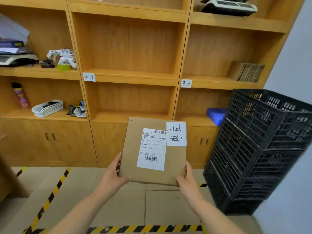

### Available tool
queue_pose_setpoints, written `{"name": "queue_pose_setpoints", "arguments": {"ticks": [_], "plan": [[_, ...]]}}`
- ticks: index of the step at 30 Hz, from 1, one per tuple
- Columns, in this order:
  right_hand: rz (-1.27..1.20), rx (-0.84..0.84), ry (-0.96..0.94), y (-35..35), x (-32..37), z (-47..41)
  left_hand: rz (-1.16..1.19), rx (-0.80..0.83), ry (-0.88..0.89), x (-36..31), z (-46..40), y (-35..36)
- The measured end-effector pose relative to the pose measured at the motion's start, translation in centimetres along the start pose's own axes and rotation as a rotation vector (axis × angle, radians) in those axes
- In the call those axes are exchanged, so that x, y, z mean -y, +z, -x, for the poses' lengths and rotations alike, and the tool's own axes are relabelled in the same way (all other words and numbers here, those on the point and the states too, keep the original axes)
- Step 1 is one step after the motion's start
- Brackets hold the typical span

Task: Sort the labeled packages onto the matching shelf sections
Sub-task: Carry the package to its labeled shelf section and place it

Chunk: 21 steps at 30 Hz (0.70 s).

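I hold a flat brown cardboard package (133,149) in front of the wooden shelf unit (131,76). It carries a white shipping label (152,149) and a handwritten white tag (176,133) at its top right corner. My left hand (113,174) grips its lower left corner, and my right hand (187,179) grips its lower right corner. A handwritten section label (89,77) is stuck on the middle column's shelf edge. Another section label (186,83) marks the right column's shelf edge.
Stacked black plastic crates (256,149) stand on the right, close to the shelf. A blue item (216,114) lies on the right column's low shelf, flattened cardboard (248,72) above it. The left column holds white baskets (48,108), a spray can (21,95) and tape (64,67). Yellow-black tape (50,196) marks the floor.
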State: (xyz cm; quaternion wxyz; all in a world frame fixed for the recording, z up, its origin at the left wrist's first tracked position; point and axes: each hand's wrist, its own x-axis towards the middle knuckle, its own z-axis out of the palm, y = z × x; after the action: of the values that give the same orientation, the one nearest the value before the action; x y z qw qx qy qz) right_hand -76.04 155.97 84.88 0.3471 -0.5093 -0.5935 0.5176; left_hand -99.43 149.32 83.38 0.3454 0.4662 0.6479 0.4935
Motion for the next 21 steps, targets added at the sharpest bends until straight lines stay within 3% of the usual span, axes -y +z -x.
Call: {"name": "queue_pose_setpoints", "arguments": {"ticks": [10,21], "plan": [[0.095,0.034,-0.069,-10.0,0.1,-14.4,0.000,-0.059,0.049,-2.7,-13.4,9.8],[0.103,-0.067,-0.068,-16.0,-0.5,-25.9,0.000,0.005,0.071,-3.9,-26.6,17.1]]}}
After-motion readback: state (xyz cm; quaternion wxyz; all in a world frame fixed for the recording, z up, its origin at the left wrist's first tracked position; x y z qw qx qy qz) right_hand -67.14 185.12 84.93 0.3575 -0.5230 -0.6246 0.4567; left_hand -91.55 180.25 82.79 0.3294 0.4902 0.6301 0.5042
